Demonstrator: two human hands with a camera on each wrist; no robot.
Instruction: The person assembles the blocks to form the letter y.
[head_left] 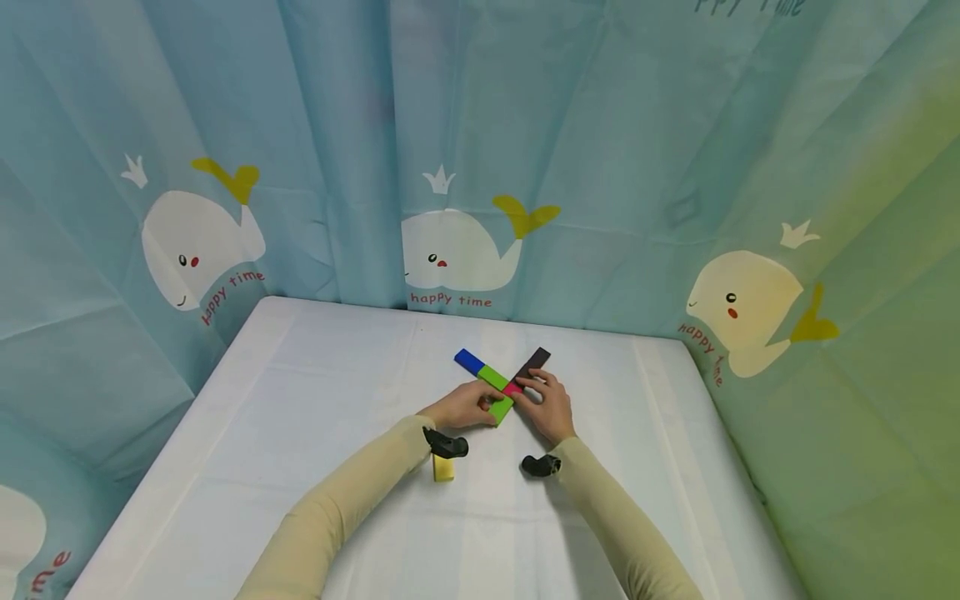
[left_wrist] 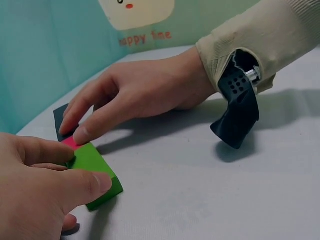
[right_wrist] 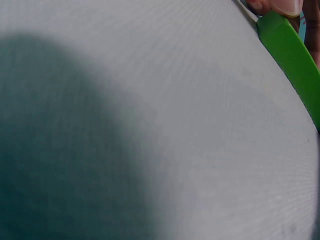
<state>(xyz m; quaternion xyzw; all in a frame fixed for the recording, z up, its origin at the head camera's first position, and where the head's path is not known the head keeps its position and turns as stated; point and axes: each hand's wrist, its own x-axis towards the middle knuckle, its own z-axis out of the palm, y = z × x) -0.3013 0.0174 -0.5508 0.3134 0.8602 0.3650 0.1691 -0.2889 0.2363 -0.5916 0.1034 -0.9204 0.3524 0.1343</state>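
Observation:
Coloured blocks form a crossed arrangement on the white table. My left hand (head_left: 467, 405) pinches the near green block (head_left: 501, 409), thumb on its near end and fingers at its far end in the left wrist view. Just beyond, the thumb and fingers of my right hand (head_left: 553, 410) pinch the pink block (head_left: 513, 389), which lies end to end between that green block and a black block (head_left: 533, 362). Off to the far left run a second green block (head_left: 492, 377) and a blue block (head_left: 469, 361). The right wrist view catches a green block (right_wrist: 292, 60) beside fingertips.
A yellow block (head_left: 443, 468) lies close by the left wrist, partly hidden by the sleeve and black wrist camera (head_left: 446, 444). Another black wrist camera (head_left: 541, 466) hangs at the right cuff. Blue whale-print curtains (head_left: 330, 167) surround the white table (head_left: 337, 358).

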